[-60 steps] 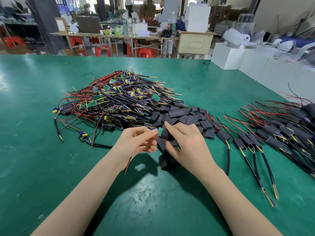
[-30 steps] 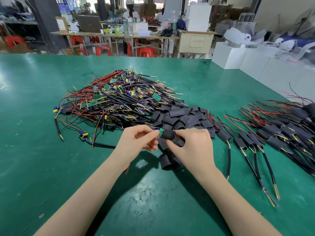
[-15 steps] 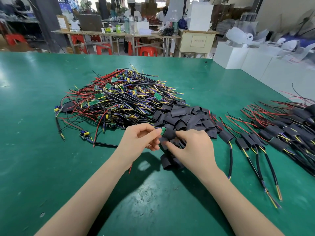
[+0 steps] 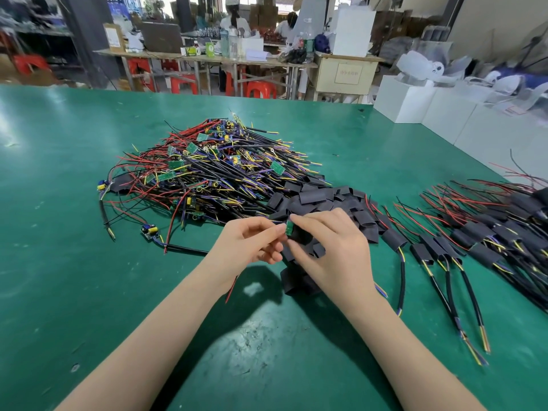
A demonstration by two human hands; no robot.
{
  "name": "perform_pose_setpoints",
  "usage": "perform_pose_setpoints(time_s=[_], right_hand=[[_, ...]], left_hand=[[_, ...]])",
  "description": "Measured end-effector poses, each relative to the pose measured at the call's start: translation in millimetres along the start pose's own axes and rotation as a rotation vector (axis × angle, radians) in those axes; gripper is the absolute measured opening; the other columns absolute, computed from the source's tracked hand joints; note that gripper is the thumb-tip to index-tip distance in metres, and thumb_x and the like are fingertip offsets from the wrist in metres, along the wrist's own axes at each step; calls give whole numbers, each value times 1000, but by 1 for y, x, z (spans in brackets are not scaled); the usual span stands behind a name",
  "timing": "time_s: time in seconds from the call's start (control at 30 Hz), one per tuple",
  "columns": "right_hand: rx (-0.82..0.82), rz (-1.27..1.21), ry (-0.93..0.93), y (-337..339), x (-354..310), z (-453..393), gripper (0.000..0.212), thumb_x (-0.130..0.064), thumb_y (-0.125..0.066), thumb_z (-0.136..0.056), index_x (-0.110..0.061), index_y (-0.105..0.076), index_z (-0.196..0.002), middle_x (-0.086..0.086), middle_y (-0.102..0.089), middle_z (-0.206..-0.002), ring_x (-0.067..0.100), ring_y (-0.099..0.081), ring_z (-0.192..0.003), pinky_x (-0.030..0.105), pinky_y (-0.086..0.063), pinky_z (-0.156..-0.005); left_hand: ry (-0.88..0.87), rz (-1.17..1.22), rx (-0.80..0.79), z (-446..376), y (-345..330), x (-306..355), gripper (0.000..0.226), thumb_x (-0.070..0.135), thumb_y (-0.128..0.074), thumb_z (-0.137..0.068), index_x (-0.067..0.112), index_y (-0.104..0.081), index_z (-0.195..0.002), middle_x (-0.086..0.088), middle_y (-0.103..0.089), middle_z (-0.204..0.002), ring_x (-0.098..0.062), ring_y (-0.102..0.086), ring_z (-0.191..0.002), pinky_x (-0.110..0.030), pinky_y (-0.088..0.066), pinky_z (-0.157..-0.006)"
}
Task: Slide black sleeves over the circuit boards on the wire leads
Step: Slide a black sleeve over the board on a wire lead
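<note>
Pinching the small green circuit board at its near end, the left hand has thumb and forefinger closed on it, so the board's far end points straight at the black sleeve. The right hand is closed around that sleeve, its forefinger lying over the top, probably keeping the mouth open and steady. The board sits just at the fingertips of both hands, its green edge showing outside the sleeve. Loose sleeves lie just beyond the right fingers for quick reach; unsleeved leads are heaped beyond the left.
</note>
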State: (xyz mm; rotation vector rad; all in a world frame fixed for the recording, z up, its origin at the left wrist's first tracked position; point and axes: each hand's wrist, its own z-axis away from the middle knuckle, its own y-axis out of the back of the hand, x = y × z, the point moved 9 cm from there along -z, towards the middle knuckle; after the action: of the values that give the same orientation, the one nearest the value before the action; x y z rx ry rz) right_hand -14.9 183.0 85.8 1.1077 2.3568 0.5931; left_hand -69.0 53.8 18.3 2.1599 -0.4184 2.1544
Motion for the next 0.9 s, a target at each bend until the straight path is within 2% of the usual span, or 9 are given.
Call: perform_pose_setpoints(time_s=[0.1,0.27,0.47,0.63,0.73,0.8,0.9], right_hand=[[-43,-91,-51,-2,2,-1,22,-12,-75,-75,-9,-72,-96,2,-69,-93,23,-62,-81,32,-50,-73],[-72,-156,-153,-1,8,-2,20,-9,-75,-69,-11,-68,-88,-1,-63,-83,11,-54,-65,28,-48,-63],[-34,-211,-229,0,17,-1,24,-3,-79,-65,-12,-66,-84,-4,-60,-78,4,-53,-66,17,-45,-64],[-17,-253,-220,1,18,0,25,-3,-80,-65,-10,-61,-80,-4,-58,-75,7,-55,-64,23,-49,-58],[-76,-235,-226,-3,19,-1,32,-12,-81,-65,-16,-62,-90,-11,-58,-79,7,-55,-69,30,-51,-58],[-122,-125,-257,-4,26,-1,41,-27,-82,-64,-24,-62,-100,-17,-61,-84,8,-55,-79,28,-49,-63],[-195,90,-285,-5,36,1,33,-43,-79,-62,-25,-68,-86,-13,-65,-78,18,-54,-86,28,-42,-62]], left_hand=[[23,2,0,0,-1,-2,16,9,-63,-91,0,-64,-77,-6,-61,-59,-15,-56,-48,-20,-48,-49],[43,-2,-25,1,-4,-3,17,9,-64,-89,3,-64,-73,-6,-60,-58,-15,-56,-47,-19,-47,-48],[52,3,-35,1,-5,-4,17,15,-66,-85,4,-65,-72,-5,-59,-57,-14,-54,-46,-18,-46,-47],[43,2,-69,2,-8,-3,18,27,-71,-73,10,-68,-66,-6,-60,-59,-14,-54,-48,-19,-46,-49],[24,13,-66,2,-6,-2,18,24,-70,-76,7,-67,-70,-5,-60,-60,-15,-54,-50,-19,-46,-50],[1,22,-44,1,-3,0,16,19,-68,-81,6,-66,-71,-5,-60,-61,-14,-54,-51,-19,-46,-52],[-19,26,-25,0,2,2,16,14,-65,-86,7,-65,-71,-4,-60,-63,-14,-54,-53,-19,-47,-54]])
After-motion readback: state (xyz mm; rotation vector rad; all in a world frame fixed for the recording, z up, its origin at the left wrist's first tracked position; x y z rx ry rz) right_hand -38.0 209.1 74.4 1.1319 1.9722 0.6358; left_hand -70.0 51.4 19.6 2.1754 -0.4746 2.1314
